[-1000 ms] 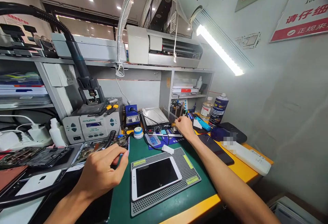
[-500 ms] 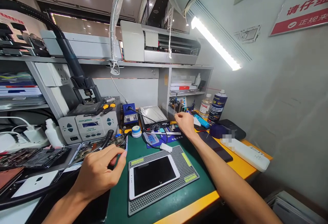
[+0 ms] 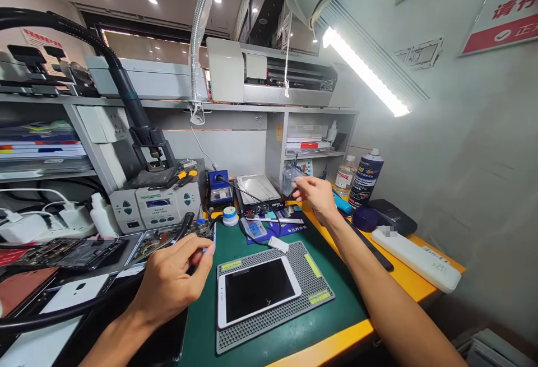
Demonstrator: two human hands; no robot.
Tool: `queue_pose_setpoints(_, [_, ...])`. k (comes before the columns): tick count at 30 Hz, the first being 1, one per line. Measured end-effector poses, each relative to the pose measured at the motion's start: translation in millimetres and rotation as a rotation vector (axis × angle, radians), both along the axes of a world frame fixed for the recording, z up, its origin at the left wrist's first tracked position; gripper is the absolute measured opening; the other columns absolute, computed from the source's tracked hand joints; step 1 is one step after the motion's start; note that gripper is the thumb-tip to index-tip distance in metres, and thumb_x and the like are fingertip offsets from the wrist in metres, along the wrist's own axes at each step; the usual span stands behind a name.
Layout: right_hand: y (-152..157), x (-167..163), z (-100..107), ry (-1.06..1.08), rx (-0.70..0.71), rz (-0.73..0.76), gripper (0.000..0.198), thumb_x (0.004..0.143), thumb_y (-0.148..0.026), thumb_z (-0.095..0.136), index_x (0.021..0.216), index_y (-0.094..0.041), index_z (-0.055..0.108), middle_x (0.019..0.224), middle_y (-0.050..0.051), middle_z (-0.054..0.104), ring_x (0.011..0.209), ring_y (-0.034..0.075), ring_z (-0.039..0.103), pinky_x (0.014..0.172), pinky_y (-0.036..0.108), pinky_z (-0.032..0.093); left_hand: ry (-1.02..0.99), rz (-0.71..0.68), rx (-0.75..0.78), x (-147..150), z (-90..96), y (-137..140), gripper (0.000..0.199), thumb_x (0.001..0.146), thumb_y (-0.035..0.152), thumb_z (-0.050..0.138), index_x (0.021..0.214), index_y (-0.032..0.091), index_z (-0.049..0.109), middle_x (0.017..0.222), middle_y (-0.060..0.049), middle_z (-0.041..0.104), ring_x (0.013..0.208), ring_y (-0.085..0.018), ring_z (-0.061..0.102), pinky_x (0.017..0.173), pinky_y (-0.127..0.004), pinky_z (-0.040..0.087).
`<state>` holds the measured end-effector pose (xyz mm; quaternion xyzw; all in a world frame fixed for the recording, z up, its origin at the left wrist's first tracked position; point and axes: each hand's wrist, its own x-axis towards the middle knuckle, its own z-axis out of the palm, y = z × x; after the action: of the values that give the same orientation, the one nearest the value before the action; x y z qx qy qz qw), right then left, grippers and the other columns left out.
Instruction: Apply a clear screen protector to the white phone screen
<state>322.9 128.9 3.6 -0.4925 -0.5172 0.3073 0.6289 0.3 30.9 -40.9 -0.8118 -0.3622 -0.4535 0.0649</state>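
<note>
The white tablet (image 3: 259, 290) lies flat, dark screen up, on a gray perforated pad (image 3: 300, 260). Its left edge sits close to the pad's left edge, while a broader band of pad shows past its right edge and a narrower strip along the front.

Beyond the pad, a bare stretch of green mat (image 3: 328, 319) runs forward to the yellow rim of the worktop (image 3: 328, 349), and another bare patch shows behind the pad's left half. A small white block (image 3: 278, 244) rests right at the pad's back edge.

The left hand (image 3: 176, 274) hovers left of the tablet, fingers curled and thumb tip near the index fingertip; I cannot tell whether anything is between them. Beneath its wrist lies a dark flat device (image 3: 162, 336), bordering the mat.

The right hand (image 3: 318, 196) reaches past the pad, pinching a clear plastic piece (image 3: 290, 178) just beside a heating plate (image 3: 258, 190). A blue-black can (image 3: 366, 179) stands near, to its right, and that forearm crosses over a dark slab (image 3: 376, 254).
</note>
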Motion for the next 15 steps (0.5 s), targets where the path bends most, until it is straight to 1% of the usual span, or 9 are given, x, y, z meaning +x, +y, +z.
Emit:
queue_pose_setpoints(3, [-9, -6, 8, 0.096, -0.037, 0.149, 0.024, 0.075, -0.038, 0.077, 0.079, -0.015, 0.069, 0.079, 0.008, 0.072, 0.059, 0.015, 0.066, 0.052, 0.025, 0.055, -0.083, 0.024, -0.141, 2, 2.5, -2, 0.014, 0.093, 0.025, 0.056, 0.083, 0.019, 0.065, 0.062, 0.003, 0.052, 0.052, -0.011, 0.046, 0.05, -0.024, 0.036])
queue_pose_setpoints(6, [-20, -15, 12, 0.154, -0.082, 0.304, 0.027, 0.072, -0.037, 0.082, 0.082, -0.015, 0.071, 0.075, 0.007, 0.071, 0.06, 0.015, 0.066, 0.054, 0.026, 0.056, -0.24, 0.02, -0.363, 4, 5.5, -3, 0.02, 0.092, 0.036, 0.059, 0.085, 0.019, 0.068, 0.065, 0.0, 0.059, 0.053, -0.012, 0.049, 0.049, -0.024, 0.038])
queue_pose_setpoints(8, [-27, -24, 11, 0.202, -0.119, 0.451, 0.028, 0.072, -0.036, 0.084, 0.086, -0.014, 0.071, 0.081, 0.007, 0.072, 0.06, 0.014, 0.067, 0.054, 0.026, 0.056, -0.394, -0.04, -0.568, 6, 7.6, -3, 0.027, 0.09, 0.043, 0.062, 0.096, 0.018, 0.069, 0.073, -0.003, 0.066, 0.054, -0.012, 0.052, 0.048, -0.023, 0.04])
queue_pose_setpoints(10, [-35, -36, 8, 0.23, -0.171, 0.587, 0.028, 0.073, -0.033, 0.085, 0.088, -0.015, 0.07, 0.084, 0.007, 0.073, 0.059, 0.014, 0.067, 0.054, 0.025, 0.056, -0.515, -0.128, -0.743, 8, 9.8, -4, 0.038, 0.089, 0.049, 0.063, 0.109, 0.017, 0.067, 0.078, -0.005, 0.069, 0.049, -0.011, 0.05, 0.044, -0.023, 0.041])
queue_pose_setpoints(11, [-39, -43, 6, 0.235, -0.199, 0.64, 0.027, 0.073, -0.032, 0.085, 0.088, -0.015, 0.069, 0.084, 0.007, 0.074, 0.059, 0.014, 0.068, 0.054, 0.026, 0.056, -0.562, -0.153, -0.788, 10, 10.9, -4, 0.043, 0.089, 0.05, 0.064, 0.113, 0.016, 0.066, 0.083, -0.007, 0.071, 0.049, -0.011, 0.052, 0.042, -0.023, 0.041])
queue_pose_setpoints(12, [-43, -49, 4, 0.237, -0.219, 0.681, 0.027, 0.074, -0.032, 0.084, 0.087, -0.015, 0.069, 0.084, 0.007, 0.074, 0.06, 0.015, 0.069, 0.055, 0.026, 0.056, -0.586, -0.176, -0.814, 12, 12.0, -5, 0.046, 0.088, 0.051, 0.064, 0.117, 0.015, 0.065, 0.083, -0.008, 0.071, 0.048, -0.011, 0.054, 0.041, -0.022, 0.042])
queue_pose_setpoints(13, [-48, -56, 1, 0.237, -0.236, 0.714, 0.027, 0.074, -0.032, 0.084, 0.086, -0.015, 0.068, 0.085, 0.008, 0.075, 0.061, 0.016, 0.07, 0.055, 0.027, 0.056, -0.615, -0.198, -0.824, 13, 12.9, -5, 0.048, 0.088, 0.051, 0.065, 0.118, 0.013, 0.065, 0.083, -0.009, 0.072, 0.048, -0.012, 0.056, 0.04, -0.022, 0.043])
queue_pose_setpoints(15, [-57, -68, -4, 0.237, -0.27, 0.749, 0.027, 0.076, -0.033, 0.084, 0.084, -0.015, 0.066, 0.088, 0.009, 0.076, 0.063, 0.017, 0.071, 0.057, 0.028, 0.057, -0.662, -0.249, -0.819, 16, 13.8, -6, 0.047, 0.089, 0.05, 0.064, 0.117, 0.013, 0.065, 0.092, -0.011, 0.072, 0.049, -0.012, 0.059, 0.038, -0.022, 0.044])
